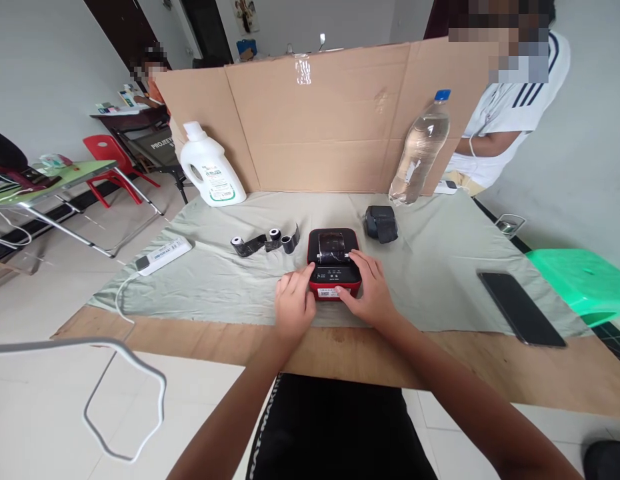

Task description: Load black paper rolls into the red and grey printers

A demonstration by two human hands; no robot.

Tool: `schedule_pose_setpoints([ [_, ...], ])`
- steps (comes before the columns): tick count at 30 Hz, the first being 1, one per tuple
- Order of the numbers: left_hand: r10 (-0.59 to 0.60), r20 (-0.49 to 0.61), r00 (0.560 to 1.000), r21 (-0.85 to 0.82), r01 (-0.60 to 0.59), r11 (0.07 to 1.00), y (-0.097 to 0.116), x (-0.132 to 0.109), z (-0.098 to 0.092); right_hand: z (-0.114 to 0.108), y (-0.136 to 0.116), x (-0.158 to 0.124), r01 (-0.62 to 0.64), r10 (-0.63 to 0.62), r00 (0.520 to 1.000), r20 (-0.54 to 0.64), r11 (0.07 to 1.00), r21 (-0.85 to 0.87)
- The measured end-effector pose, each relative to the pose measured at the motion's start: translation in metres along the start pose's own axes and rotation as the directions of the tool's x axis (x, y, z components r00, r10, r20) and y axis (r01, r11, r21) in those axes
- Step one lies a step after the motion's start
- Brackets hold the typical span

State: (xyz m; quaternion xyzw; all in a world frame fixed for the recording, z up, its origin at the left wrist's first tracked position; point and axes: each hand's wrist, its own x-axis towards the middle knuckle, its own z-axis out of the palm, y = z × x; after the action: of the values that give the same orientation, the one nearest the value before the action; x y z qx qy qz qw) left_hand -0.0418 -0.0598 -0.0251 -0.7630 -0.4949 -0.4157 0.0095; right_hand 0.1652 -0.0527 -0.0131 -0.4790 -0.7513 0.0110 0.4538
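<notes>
A small red-and-black printer (335,273) sits on the cloth in front of me, with a white label on its front. On its top lies a roll of shiny black film (332,247) on a pale spindle. My left hand (295,297) is closed against the printer's left side, its fingertips at the edge. My right hand (370,287) grips the right side, the index finger near the spindle's end and the thumb at the front. Several small rolls of black film (274,239), partly unwound, lie to the left. Behind the printer, to the right, rests a dark blocky object (381,223).
A cardboard panel (320,120) stands behind the table. Before it are a white jug (213,167) and a water bottle (421,153). A power strip (165,256) lies left, a phone (521,308) right. A green stool (580,280) and a person (520,113) are beyond.
</notes>
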Motion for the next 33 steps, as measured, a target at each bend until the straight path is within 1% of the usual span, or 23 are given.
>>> schedule_pose_setpoints([
  [4,0.064,0.003,0.998,-0.043,-0.063,0.997,0.001,-0.004,0.003,-0.003,0.000,0.000,-0.022,0.021,0.999,0.045,0.999,0.024],
  [6,0.088,-0.019,0.996,-0.074,-0.089,0.993,0.002,0.000,0.003,-0.004,0.000,0.000,-0.032,0.030,0.998,0.059,0.999,0.037],
  [8,0.092,-0.044,0.995,-0.092,-0.096,0.991,0.004,0.011,0.002,-0.005,0.000,0.000,-0.037,0.034,0.997,0.071,0.998,0.043],
  [9,0.091,-0.034,0.995,-0.098,-0.094,0.991,0.004,0.020,0.001,-0.005,0.000,0.001,-0.037,0.034,0.996,0.077,0.998,0.042],
  [12,0.106,0.094,0.990,-0.150,-0.092,0.984,0.003,0.049,0.001,-0.006,0.003,0.004,-0.029,0.025,0.995,0.101,0.999,0.045],
  [14,0.144,0.134,0.980,-0.235,-0.110,0.966,0.000,0.063,0.005,-0.008,0.007,0.006,-0.026,0.018,0.994,0.109,0.997,0.068],
  [15,0.162,0.118,0.980,-0.285,-0.123,0.951,-0.001,0.066,0.008,-0.009,0.010,0.007,-0.024,0.015,0.994,0.106,0.996,0.085],
  [16,0.169,0.077,0.983,-0.330,-0.135,0.934,-0.003,0.067,0.012,-0.010,0.012,0.009,-0.019,0.008,0.995,0.100,0.994,0.105],
  [18,0.154,-0.047,0.987,-0.378,-0.160,0.912,-0.006,0.063,0.018,-0.012,0.016,0.013,-0.003,-0.009,0.997,0.082,0.989,0.145],
  [19,0.142,-0.107,0.984,-0.372,-0.172,0.912,-0.007,0.058,0.020,-0.013,0.017,0.017,0.006,-0.018,0.997,0.077,0.987,0.161],
  [21,0.150,-0.180,0.972,-0.319,-0.202,0.926,-0.007,0.050,0.021,-0.015,0.018,0.030,0.002,-0.017,0.996,0.084,0.985,0.175],
  [22,0.172,-0.182,0.968,-0.295,-0.221,0.930,-0.007,0.046,0.020,-0.016,0.019,0.040,-0.010,-0.005,0.996,0.089,0.985,0.174],
  [26,0.289,-0.097,0.952,-0.300,-0.305,0.904,-0.004,0.043,0.014,-0.019,0.025,0.095,-0.095,0.080,0.991,0.109,0.985,0.142],
  [29,0.358,-0.063,0.932,-0.302,-0.360,0.883,-0.003,0.045,0.013,-0.020,0.034,0.136,-0.212,0.182,0.965,0.188,0.965,0.153],
  [32,0.364,-0.034,0.931,-0.285,-0.359,0.889,-0.004,0.044,0.015,-0.018,0.040,0.157,-0.311,0.253,0.924,0.286,0.933,0.183],
  [33,0.359,-0.030,0.933,-0.280,-0.353,0.893,-0.004,0.043,0.016,-0.018,0.039,0.159,-0.331,0.274,0.919,0.283,0.928,0.174],
])
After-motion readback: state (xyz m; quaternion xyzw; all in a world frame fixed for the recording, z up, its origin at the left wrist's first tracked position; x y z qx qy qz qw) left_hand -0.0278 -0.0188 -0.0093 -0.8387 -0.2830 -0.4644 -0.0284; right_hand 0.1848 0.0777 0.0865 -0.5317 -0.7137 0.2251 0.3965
